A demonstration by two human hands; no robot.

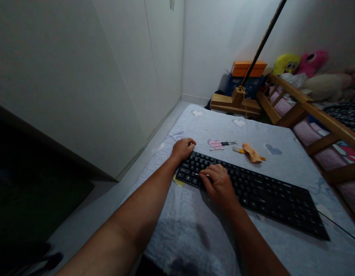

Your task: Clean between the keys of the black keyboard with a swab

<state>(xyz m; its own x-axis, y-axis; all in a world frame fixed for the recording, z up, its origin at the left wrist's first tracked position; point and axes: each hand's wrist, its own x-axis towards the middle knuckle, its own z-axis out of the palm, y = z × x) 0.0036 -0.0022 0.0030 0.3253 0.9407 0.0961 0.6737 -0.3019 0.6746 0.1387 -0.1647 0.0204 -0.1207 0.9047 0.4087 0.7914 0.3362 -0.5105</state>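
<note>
A black keyboard point(269, 191) lies at a slant on a light blue cover. My left hand point(183, 148) is closed at its far left corner, fingers curled on the edge. Over the left-hand keys is my right hand point(219, 182), pinching a thin white cotton swab point(198, 174) whose tip points left, close to the keys. Beyond the keyboard rest a second cotton swab point(217, 149), a black-handled metal tool point(228, 143), and a crumpled orange cloth point(252, 154) beside a yellow-handled tool point(237, 150).
From the keyboard's right end a cable point(338, 226) runs off to the right. A pale wardrobe point(122, 76) rises on the left. At the back stand a wooden base with a slanted black pole point(263, 42) and an orange box point(248, 69). A wooden rail point(324, 111) borders the right side.
</note>
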